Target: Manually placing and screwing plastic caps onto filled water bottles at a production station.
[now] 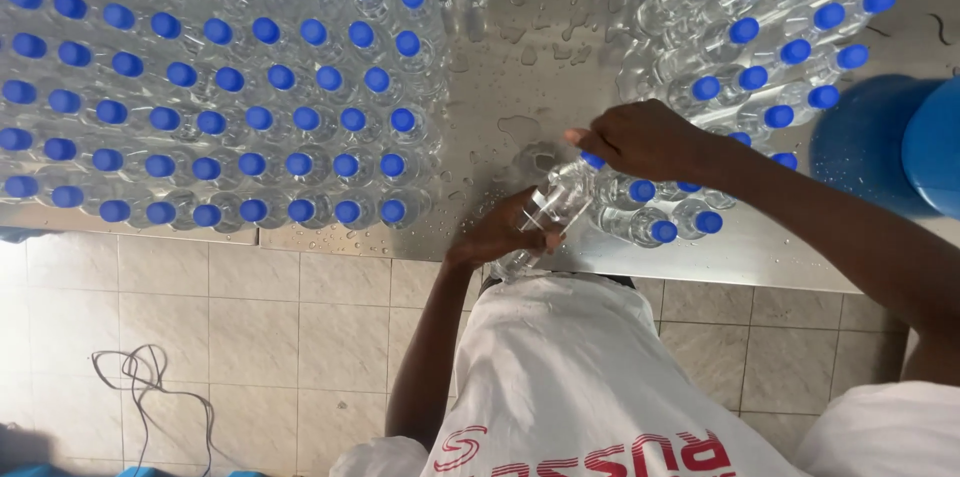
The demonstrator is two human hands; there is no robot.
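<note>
Nearest to the camera is the person's white shirt [560,367], and under it the pale tiled floor [250,317] with a thin grey cable [140,377] lying on it. Just above the shirt, at the near edge of the wet steel table [520,67], the left hand [500,232] is closed around the lower body of a small clear plastic bottle with a blue cap [545,207]. The bottle lies tilted, its cap end pointing away. The right hand [645,140] is over this cap end, its fingers [590,142] curled down on the cap.

I judge the bottle to be light but full, so it has some weight, and its thin wall is soft and probably slippery from the water drops. A hold around the middle of the body and at the stiff cap seems safest.

Just beside it stand a few similar bottles [660,222]. Farther away is a large dense block of blue-capped bottles [220,87] on the left, another group [780,37] on the right, and a big blue round container [890,142].
</note>
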